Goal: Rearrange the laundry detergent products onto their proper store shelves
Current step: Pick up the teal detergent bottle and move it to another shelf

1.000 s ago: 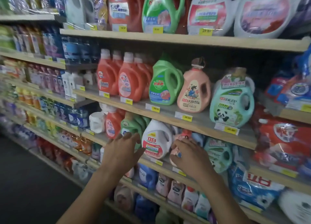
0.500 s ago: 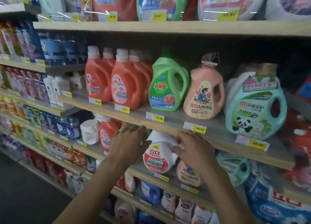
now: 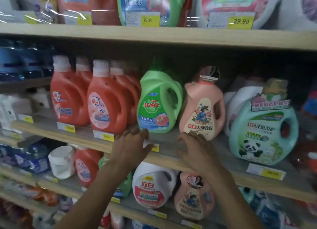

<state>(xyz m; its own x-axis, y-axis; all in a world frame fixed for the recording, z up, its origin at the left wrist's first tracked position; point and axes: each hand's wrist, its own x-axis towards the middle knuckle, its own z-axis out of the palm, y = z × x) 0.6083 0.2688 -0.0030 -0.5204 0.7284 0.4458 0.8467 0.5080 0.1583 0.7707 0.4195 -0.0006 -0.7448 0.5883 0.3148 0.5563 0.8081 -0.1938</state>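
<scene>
On the middle shelf [image 3: 171, 141] stand orange-red detergent bottles [image 3: 106, 105], a green Kispa bottle [image 3: 157, 103], a pink bottle [image 3: 202, 106] and a mint panda bottle [image 3: 262, 130]. My left hand [image 3: 132, 146] is open, fingers spread over the shelf edge just below the green bottle. My right hand [image 3: 195, 151] is open too, fingertips at the base of the pink bottle. Neither hand holds anything. On the shelf below sit a white bottle with a red label [image 3: 152, 185] and a second pink bottle [image 3: 192, 196].
The top shelf [image 3: 171, 36] carries large jugs with yellow 29.90 price tags [image 3: 240, 20]. A white container [image 3: 62, 161] and another orange-red bottle [image 3: 85, 167] stand lower left. Blue packs [image 3: 17, 62] fill the left shelves. Red items show at the far right edge.
Both hands rose from the white bottle on the lower shelf up to the front edge of the middle shelf. The view moved closer and upward.
</scene>
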